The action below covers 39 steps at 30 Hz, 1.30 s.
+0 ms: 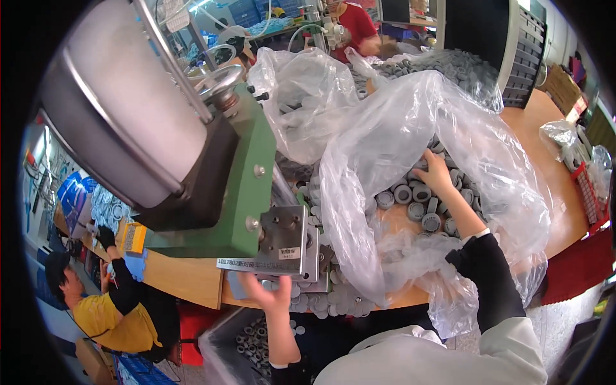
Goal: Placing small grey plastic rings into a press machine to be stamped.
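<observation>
My right hand (pixel 438 176) reaches into a large clear plastic bag (pixel 398 122) that lies open on the table. Its thumb and fingers are apart over a heap of grey round caps (pixel 420 192), and I see nothing held in it. At the table's front edge my left hand (pixel 266 294) is raised with thumb and fingers spread, just below the metal die block (pixel 282 247) of a green press (pixel 247 186). Some of its fingertips are blurred or hidden by the block. Flat grey discs (pixel 333 298) lie scattered beside the die.
A plastic-lined bin (pixel 253 340) of grey ring-shaped parts stands below the table edge. Another clear bag (pixel 308 96) and a grey pile (pixel 449 67) lie farther back. A person in yellow (pixel 122 321) works at the left; another in red (pixel 356 29) is behind.
</observation>
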{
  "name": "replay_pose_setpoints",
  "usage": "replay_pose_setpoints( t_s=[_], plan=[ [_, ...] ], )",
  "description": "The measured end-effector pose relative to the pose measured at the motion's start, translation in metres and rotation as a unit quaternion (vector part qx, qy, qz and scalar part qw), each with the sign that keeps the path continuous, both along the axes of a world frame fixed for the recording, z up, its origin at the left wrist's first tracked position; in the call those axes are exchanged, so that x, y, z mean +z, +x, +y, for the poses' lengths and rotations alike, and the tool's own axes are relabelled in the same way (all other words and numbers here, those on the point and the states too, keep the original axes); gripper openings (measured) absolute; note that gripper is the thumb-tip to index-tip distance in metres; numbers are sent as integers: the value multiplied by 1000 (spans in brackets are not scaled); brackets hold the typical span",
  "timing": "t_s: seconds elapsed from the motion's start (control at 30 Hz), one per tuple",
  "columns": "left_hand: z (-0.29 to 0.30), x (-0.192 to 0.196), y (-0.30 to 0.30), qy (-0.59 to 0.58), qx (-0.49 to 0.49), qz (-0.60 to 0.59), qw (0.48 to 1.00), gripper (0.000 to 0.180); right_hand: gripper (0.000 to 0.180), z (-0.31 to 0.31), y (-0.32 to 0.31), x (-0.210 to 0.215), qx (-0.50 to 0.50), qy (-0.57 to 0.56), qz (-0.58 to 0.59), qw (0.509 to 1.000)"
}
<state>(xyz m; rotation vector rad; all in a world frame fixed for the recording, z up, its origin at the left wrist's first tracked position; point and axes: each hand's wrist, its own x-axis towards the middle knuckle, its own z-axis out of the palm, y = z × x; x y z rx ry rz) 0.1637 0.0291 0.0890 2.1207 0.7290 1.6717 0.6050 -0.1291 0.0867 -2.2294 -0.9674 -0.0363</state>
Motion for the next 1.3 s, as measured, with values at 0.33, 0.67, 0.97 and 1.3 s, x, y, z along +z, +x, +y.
replay_pose_setpoints(
  t_s=[0.33,0.67,0.97,1.3],
  plan=[
    [-23,16,7,-123,85,-18,989,40,61,-8,-242,94,283,140,90,944],
    [-41,-73,-140,-230,356,103,900,60,50,57,-333,79,349,174,191,901],
    [38,-54,-101,-88,174,184,963,40,42,75,-332,60,326,202,146,912],
    [64,-73,-91,-52,150,331,930,34,57,29,-301,71,298,223,147,916]
  ],
)
